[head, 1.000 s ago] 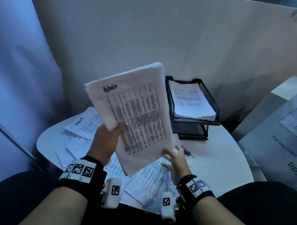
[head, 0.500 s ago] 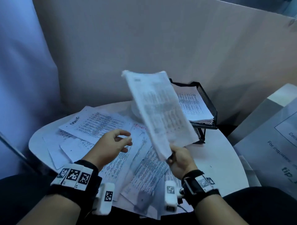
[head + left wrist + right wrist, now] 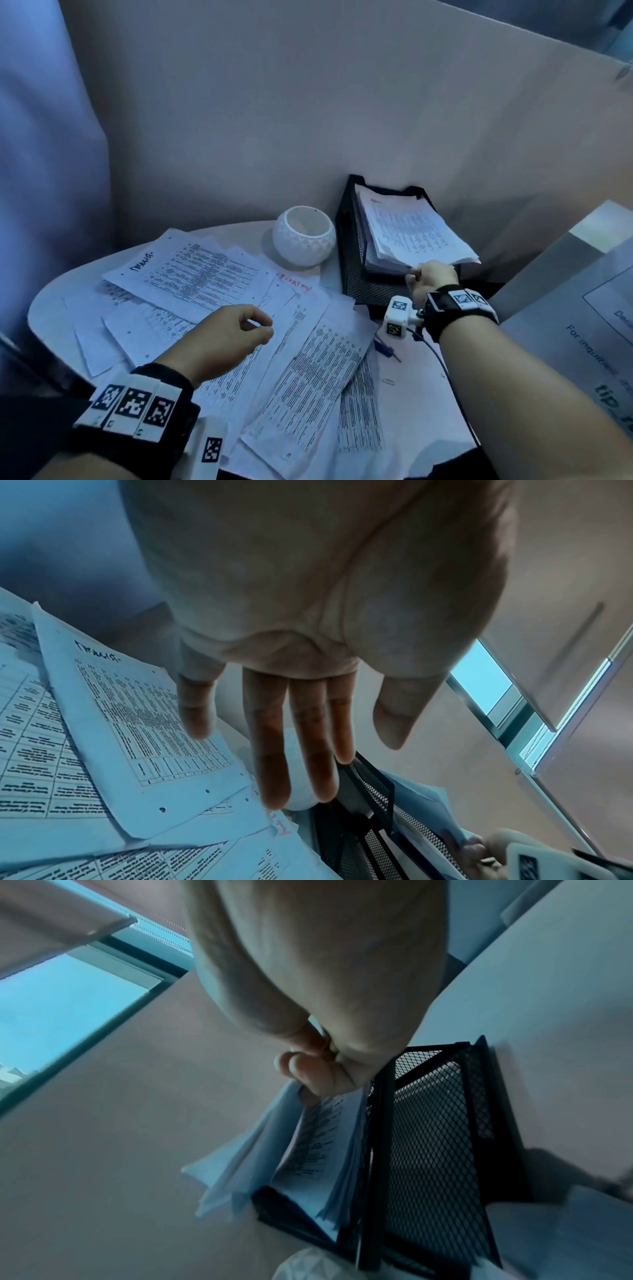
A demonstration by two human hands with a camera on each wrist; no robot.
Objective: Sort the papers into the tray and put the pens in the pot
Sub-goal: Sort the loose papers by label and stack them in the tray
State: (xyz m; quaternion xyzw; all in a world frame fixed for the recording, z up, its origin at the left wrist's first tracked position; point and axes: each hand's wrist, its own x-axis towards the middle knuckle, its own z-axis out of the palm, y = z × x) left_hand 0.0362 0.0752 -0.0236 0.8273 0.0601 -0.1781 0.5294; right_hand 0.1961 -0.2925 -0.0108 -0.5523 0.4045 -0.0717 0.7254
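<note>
A black mesh tray [image 3: 352,246] stands at the back right of the round white table [image 3: 421,404]. A stack of printed papers [image 3: 411,233] lies on its top tier. My right hand [image 3: 416,274] pinches the near edge of that stack; the right wrist view shows the curled fingers [image 3: 318,1080] on the sheets [image 3: 322,1145]. Left of the tray sits a white round pot [image 3: 303,236]. Above the loose papers [image 3: 205,281] spread over the table hovers my left hand [image 3: 260,325], holding nothing, its fingers [image 3: 270,750] straight in the left wrist view. A blue pen [image 3: 385,347] pokes out from under the papers.
A paper clip [image 3: 388,381] lies on the table near the pen. A beige partition wall [image 3: 308,120] stands right behind the tray and pot. A grey printed board [image 3: 582,325] leans at the right. My right wrist's cable [image 3: 445,370] trails over the table.
My right hand took the stack from mid-air and carried it right and back onto the tray. My left hand let go of it and dropped over the loose papers.
</note>
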